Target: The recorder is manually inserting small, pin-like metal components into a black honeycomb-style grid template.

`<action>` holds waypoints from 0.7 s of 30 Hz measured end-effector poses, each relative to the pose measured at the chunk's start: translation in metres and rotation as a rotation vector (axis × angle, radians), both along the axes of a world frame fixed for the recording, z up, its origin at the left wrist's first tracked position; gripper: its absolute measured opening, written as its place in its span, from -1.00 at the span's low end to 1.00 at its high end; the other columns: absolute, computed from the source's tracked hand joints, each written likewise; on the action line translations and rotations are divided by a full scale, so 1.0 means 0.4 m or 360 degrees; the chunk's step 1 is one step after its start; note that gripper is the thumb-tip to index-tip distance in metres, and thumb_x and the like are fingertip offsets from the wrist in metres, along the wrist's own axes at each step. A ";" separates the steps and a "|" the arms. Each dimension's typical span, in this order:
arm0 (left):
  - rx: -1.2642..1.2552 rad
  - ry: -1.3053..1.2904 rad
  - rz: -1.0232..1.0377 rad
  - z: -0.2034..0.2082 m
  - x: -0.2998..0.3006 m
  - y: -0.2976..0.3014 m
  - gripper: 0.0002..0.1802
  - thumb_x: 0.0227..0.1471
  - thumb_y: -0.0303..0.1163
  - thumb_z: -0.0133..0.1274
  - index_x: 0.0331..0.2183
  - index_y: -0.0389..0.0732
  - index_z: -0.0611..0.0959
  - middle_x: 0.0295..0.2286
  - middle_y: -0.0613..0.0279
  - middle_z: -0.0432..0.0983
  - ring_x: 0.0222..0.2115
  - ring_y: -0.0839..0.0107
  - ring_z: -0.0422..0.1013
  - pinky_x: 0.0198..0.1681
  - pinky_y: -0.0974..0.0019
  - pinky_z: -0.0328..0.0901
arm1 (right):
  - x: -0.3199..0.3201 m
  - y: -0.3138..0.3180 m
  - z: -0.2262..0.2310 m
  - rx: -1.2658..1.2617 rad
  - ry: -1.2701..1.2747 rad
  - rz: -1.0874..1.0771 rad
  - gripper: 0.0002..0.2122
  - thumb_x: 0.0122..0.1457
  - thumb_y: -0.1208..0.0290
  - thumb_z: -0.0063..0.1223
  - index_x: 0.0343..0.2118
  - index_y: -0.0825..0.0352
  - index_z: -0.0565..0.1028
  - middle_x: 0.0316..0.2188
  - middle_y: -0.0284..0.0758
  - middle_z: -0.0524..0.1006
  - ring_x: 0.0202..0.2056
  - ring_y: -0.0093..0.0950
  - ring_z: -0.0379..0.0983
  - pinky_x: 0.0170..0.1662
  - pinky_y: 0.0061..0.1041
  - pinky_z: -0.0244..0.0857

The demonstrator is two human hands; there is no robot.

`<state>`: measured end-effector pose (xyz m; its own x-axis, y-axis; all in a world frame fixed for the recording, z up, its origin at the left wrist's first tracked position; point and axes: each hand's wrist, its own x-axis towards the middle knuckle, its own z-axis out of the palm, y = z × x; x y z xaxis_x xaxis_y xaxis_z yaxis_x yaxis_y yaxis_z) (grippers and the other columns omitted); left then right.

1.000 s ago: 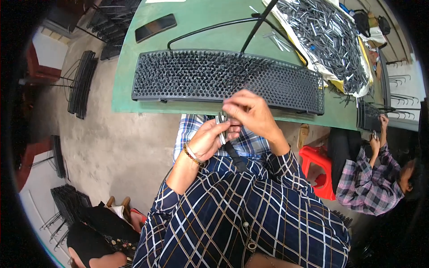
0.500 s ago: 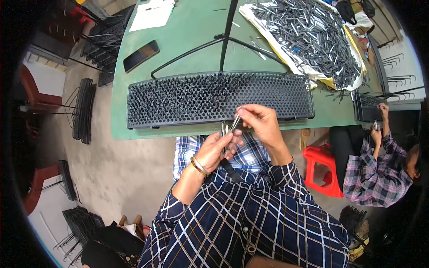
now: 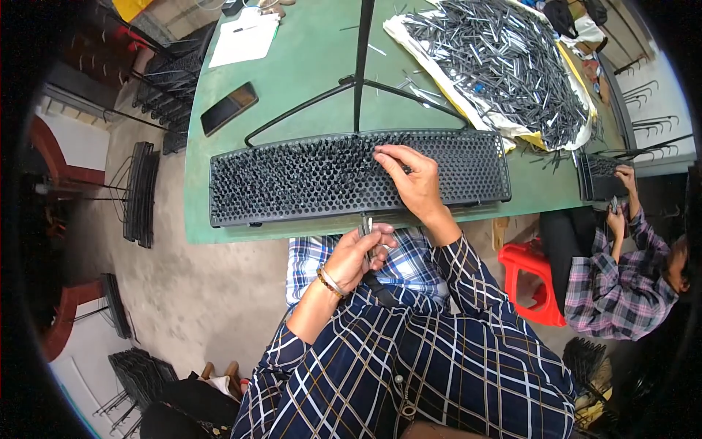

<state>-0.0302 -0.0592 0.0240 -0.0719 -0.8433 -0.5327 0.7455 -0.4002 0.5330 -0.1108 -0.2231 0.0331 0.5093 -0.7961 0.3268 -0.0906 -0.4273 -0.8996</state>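
A long black perforated rack (image 3: pixel 468 167) lies along the near edge of the green table. Thin dark rods (image 3: pixel 285 179) stand in its holes over the left and middle; the right part shows bare holes. Over the middle of the rack, my right hand (image 3: pixel 417 186) is closed in a pinch, its fingertips at the border of the filled holes. What it pinches is too small to make out. In front of the rack's near edge, my left hand (image 3: pixel 355 256) is closed around a small bundle of thin metal rods (image 3: pixel 366 225).
A pale sack (image 3: pixel 504 73) heaped with similar rods lies at the back right. The rack's black frame (image 3: pixel 358 80) reaches away over the table. A phone (image 3: pixel 229 108) and paper (image 3: pixel 245 40) lie at left. Another person (image 3: pixel 618 282) works at right, near a red stool (image 3: pixel 530 285).
My right hand has left the bundle at my left hand and moved forward over the rack. My left hand keeps hold of the rods and has shifted slightly down in the view.
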 end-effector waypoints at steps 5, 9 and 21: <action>-0.0010 0.0025 0.0009 -0.011 0.003 0.001 -0.71 0.17 -0.36 -0.15 -0.12 -0.32 0.45 -0.38 0.22 0.46 -0.51 0.59 0.30 -0.51 0.55 0.21 | 0.007 -0.002 0.002 -0.0146 0.0006 -0.0003 -0.86 0.05 0.50 0.13 -0.33 0.40 0.57 -0.38 -0.25 0.59 -0.34 -0.47 0.52 -0.25 -0.56 0.35; -0.0015 0.0039 0.0024 -0.008 0.005 0.003 -0.71 0.16 -0.37 -0.14 -0.12 -0.31 0.44 -0.38 0.22 0.46 -0.51 0.59 0.30 -0.51 0.55 0.21 | 0.000 -0.008 -0.008 -0.0460 0.0142 0.0026 -0.88 0.04 0.48 0.12 -0.37 0.38 0.58 -0.39 -0.25 0.59 -0.34 -0.39 0.51 -0.19 -0.49 0.31; -0.0032 0.0021 0.0004 -0.007 0.006 0.006 -0.70 0.15 -0.39 -0.13 -0.10 -0.31 0.44 -0.37 0.23 0.45 -0.50 0.59 0.30 -0.49 0.55 0.22 | 0.000 0.008 -0.001 -0.0827 0.0307 0.0058 -0.88 -0.03 0.46 0.17 -0.40 0.35 0.56 -0.40 -0.33 0.49 -0.35 -0.38 0.44 -0.27 -0.44 0.27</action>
<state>-0.0280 -0.0568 0.0211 -0.0769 -0.8541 -0.5145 0.7535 -0.3877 0.5310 -0.1107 -0.2198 0.0328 0.6231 -0.5360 0.5697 -0.2099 -0.8162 -0.5383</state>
